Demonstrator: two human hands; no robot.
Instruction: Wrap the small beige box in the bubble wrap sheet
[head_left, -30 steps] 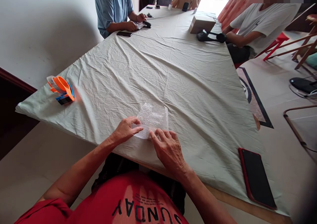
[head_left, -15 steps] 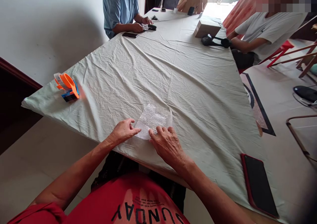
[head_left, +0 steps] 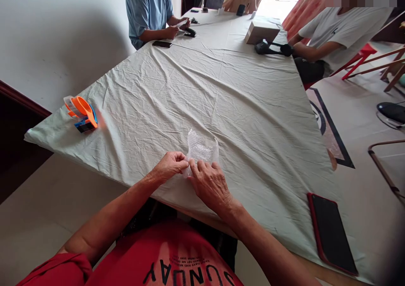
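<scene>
A small sheet of clear bubble wrap (head_left: 202,149) lies near the table's front edge, its left side lifted and folded inward. My left hand (head_left: 172,164) is closed, thumb and forefinger pinching the left edge of the wrap. Over the near part of the sheet, my right hand (head_left: 210,180) presses with curled fingers, its thumb and forefinger close to the left fingertips. Whatever may lie beneath the right fingers is hidden.
An orange and blue tape dispenser (head_left: 84,114) stands at the table's left corner. A red-cased phone (head_left: 332,233) lies at the right edge. Farther off are a cardboard box (head_left: 262,33), black headphones (head_left: 272,49) and a dark phone (head_left: 162,44). Several people sit around the table (head_left: 164,96).
My left hand has moved right and pinched the wrap's left edge, folding it inward. My right hand stays on the sheet. The person in blue has raised their hands slightly.
</scene>
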